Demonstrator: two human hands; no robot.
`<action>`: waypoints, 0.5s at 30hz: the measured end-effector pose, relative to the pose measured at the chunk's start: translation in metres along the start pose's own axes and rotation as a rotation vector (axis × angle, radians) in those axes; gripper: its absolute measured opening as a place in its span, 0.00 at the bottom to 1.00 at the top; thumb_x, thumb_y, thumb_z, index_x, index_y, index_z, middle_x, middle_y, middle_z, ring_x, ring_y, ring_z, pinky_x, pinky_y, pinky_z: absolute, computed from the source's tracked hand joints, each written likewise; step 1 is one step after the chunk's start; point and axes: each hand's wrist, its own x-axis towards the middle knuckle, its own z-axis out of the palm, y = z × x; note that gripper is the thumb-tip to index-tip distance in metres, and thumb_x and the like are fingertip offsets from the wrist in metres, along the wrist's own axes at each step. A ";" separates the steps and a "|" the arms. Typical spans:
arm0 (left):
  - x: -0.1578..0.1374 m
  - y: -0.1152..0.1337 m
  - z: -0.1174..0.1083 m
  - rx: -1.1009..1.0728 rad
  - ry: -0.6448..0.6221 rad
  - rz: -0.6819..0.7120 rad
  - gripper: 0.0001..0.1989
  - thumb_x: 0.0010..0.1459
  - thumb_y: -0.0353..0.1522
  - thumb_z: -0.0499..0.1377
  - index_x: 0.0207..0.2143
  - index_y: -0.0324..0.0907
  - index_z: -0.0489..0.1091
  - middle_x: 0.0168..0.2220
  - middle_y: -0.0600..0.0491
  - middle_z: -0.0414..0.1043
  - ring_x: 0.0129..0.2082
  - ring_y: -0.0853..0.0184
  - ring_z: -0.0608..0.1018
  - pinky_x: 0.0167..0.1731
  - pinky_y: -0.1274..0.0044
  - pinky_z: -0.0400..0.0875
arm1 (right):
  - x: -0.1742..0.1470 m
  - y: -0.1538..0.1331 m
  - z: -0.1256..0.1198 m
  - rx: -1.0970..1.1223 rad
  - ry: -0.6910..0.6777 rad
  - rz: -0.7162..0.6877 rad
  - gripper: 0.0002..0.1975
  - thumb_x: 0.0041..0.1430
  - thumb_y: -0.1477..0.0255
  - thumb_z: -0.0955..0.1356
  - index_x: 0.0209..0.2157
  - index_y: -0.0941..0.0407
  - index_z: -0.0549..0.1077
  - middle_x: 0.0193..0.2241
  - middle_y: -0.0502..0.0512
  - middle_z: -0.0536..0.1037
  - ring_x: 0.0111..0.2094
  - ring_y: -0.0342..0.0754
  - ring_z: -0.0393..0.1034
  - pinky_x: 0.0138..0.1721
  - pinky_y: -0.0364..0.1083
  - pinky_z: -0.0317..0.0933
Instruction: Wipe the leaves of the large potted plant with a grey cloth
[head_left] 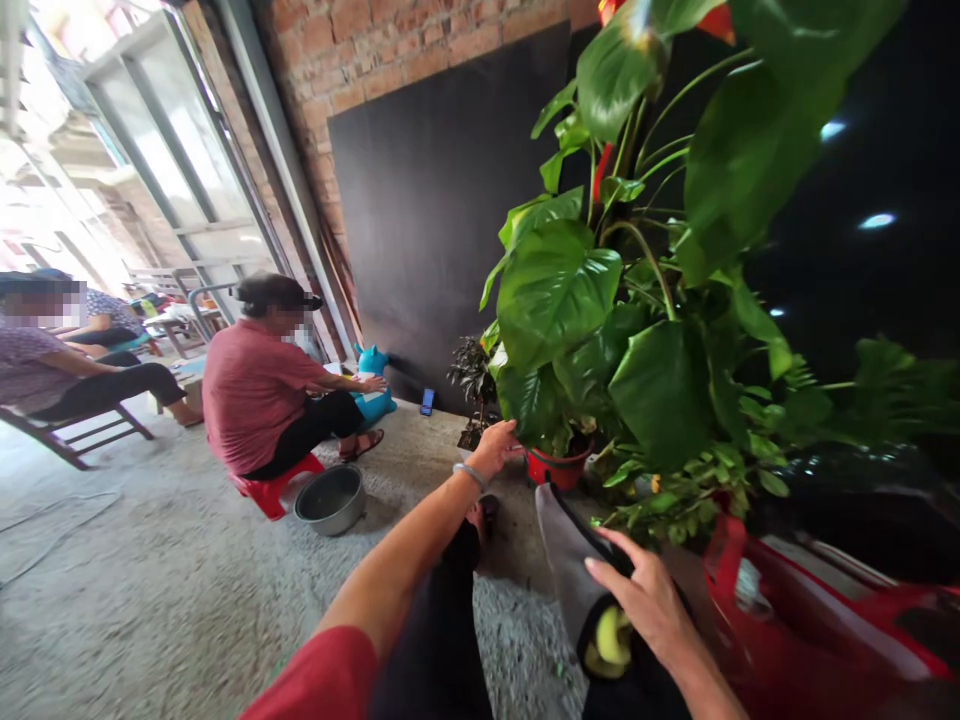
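Observation:
My left hand (pixel 495 450), a grey bangle at its wrist, reaches to a low leaf (pixel 531 405) of a tall green potted plant. Its fingers appear closed on the leaf's lower edge, though the contact is small and partly hidden. The red pot (pixel 559 468) stands just right of the fingertips. In my right hand (pixel 641 590) is a grey cloth piece (pixel 564 560) with black edging, gripped along its side over my leg. A yellow-green thing (pixel 613 636) shows in the cloth's near opening; its kind is unclear.
A red bag (pixel 810 620) sits at the right. On the left, a person in a red shirt (pixel 259 390) sits on a red stool (pixel 277 487), beside a grey basin (pixel 330 498). A blue animal-shaped toy (pixel 373 400) and a phone (pixel 427 402) are by the black board (pixel 450 210).

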 end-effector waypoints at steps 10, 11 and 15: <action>-0.013 -0.011 0.027 0.025 -0.073 -0.045 0.09 0.54 0.33 0.66 0.28 0.38 0.68 0.24 0.54 0.71 0.24 0.68 0.74 0.39 0.67 0.75 | 0.092 -0.087 0.009 -0.160 0.330 -0.350 0.27 0.56 0.64 0.65 0.56 0.58 0.73 0.53 0.65 0.77 0.55 0.59 0.71 0.57 0.57 0.61; -0.013 -0.009 0.025 0.042 -0.063 -0.026 0.10 0.54 0.33 0.66 0.28 0.38 0.68 0.24 0.54 0.71 0.24 0.68 0.74 0.39 0.68 0.74 | 0.094 -0.072 0.019 -0.194 0.253 -0.283 0.25 0.54 0.66 0.65 0.54 0.57 0.75 0.50 0.65 0.80 0.52 0.60 0.74 0.55 0.57 0.64; -0.008 0.000 0.006 0.082 0.015 0.040 0.09 0.55 0.34 0.66 0.28 0.40 0.69 0.25 0.53 0.71 0.27 0.67 0.74 0.41 0.69 0.73 | 0.058 0.002 0.036 -0.218 0.092 -0.111 0.19 0.47 0.66 0.66 0.40 0.57 0.80 0.35 0.62 0.84 0.39 0.60 0.80 0.43 0.55 0.71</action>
